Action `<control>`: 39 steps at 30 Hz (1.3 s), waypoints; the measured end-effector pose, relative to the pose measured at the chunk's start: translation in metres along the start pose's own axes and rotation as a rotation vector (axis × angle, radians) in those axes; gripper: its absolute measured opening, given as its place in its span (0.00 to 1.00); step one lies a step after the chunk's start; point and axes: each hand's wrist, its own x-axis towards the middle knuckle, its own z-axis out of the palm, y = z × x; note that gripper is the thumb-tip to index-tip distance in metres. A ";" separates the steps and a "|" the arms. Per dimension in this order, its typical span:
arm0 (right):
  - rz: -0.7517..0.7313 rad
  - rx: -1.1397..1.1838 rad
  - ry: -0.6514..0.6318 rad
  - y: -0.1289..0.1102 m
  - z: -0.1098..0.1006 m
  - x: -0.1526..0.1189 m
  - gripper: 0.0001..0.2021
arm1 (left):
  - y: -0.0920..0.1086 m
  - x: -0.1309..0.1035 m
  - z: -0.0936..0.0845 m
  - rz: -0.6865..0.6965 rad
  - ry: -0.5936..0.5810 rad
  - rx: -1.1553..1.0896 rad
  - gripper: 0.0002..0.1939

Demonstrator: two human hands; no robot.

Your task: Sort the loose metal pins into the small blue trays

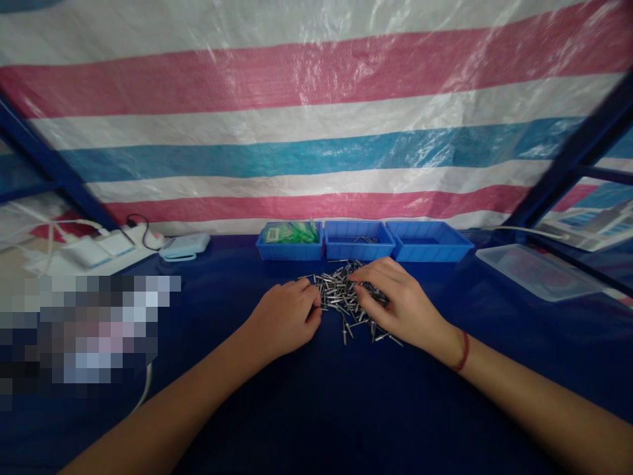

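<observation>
A heap of silver pop rivets lies on the dark blue tabletop, with a few strays on its near side. My right hand curves over the right part of the heap, thumb and fingers apart, rivets showing in the gap. At the heap's left edge rests my left hand, its fingers curled in and the thumb close to them. Whatever those left fingers hold, if anything, is hidden. Behind the heap stands a blue bin with a few rivets inside.
Left of that bin, another blue bin holds green packets; a third blue bin stands right. A translucent lid lies at right. At left are a power strip with plugs and a pale blue case. Striped sheeting hangs behind.
</observation>
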 end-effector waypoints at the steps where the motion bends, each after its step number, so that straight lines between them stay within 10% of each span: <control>1: 0.001 0.004 -0.001 0.000 0.000 0.000 0.07 | 0.000 0.000 0.000 0.005 0.002 -0.004 0.06; 15: 0.343 0.367 0.053 -0.020 0.010 -0.005 0.04 | 0.019 0.003 0.013 -0.008 0.369 -0.691 0.05; 39: 0.202 0.374 0.062 -0.021 0.003 -0.004 0.05 | 0.017 0.001 0.017 0.080 0.426 -0.610 0.02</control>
